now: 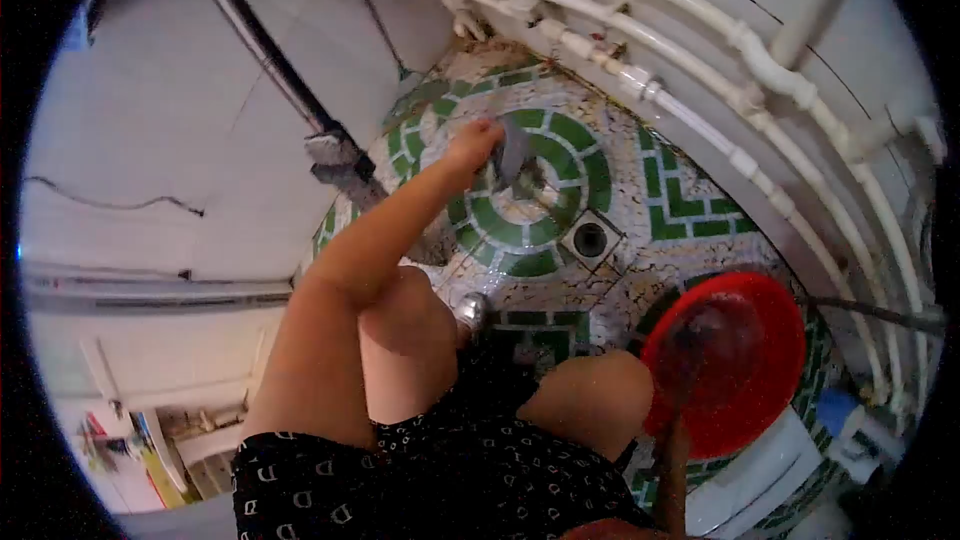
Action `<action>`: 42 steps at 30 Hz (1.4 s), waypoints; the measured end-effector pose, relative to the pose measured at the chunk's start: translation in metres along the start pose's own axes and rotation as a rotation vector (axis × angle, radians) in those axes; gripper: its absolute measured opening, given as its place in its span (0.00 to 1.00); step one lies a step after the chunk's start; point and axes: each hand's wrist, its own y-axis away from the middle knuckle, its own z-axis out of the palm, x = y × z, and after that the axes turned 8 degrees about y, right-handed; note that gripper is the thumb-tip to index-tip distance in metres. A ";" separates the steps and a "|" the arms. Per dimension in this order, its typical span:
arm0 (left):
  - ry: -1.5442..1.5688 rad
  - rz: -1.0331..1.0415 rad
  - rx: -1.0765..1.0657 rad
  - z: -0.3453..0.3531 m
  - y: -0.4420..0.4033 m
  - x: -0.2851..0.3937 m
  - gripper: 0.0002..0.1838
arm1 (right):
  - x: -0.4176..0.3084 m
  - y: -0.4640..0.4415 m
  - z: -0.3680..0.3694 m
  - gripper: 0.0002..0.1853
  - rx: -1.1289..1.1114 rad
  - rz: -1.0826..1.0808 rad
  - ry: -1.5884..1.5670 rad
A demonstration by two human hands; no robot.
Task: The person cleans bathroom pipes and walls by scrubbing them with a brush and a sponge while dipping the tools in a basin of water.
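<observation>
My left hand (474,147) reaches out over the wet tiled floor, its fingers closed on a grey cloth (513,153). The cloth hangs over the green circle pattern (590,165), up and left of the square floor drain (590,239). My right hand (677,432) is low at the near left rim of a red basin (780,340). It is dark and blurred there, so its fingers cannot be made out. The basin seems to hold water.
White pipes (745,162) run along the right wall. A dark and silver pole (268,58) slants down on the left. My knees (405,315) and a silvery shoe (471,309) are below. A white slab (755,485) and a blue item (834,409) lie at the lower right.
</observation>
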 end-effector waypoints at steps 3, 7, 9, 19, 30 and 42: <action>-1.130 0.333 -0.295 -0.052 0.040 -0.007 0.11 | -0.009 -0.017 0.009 0.17 0.114 0.160 0.026; -1.715 -0.081 -0.448 -0.094 0.091 -0.017 0.17 | -0.022 -0.031 0.015 0.16 0.202 0.184 0.102; -1.848 -0.102 -0.436 -0.121 0.091 -0.053 0.19 | -0.028 -0.036 0.015 0.16 0.241 0.187 0.126; -1.945 0.249 -0.274 -0.234 0.035 -0.083 0.10 | -0.051 -0.019 0.021 0.15 0.415 0.276 0.215; -1.836 0.141 -0.293 -0.231 -0.015 -0.054 0.07 | -0.126 0.062 0.031 0.18 0.695 0.296 0.367; 0.144 0.330 0.261 -0.043 -0.103 0.087 0.15 | -0.284 -0.078 -0.040 0.13 0.766 -0.202 0.462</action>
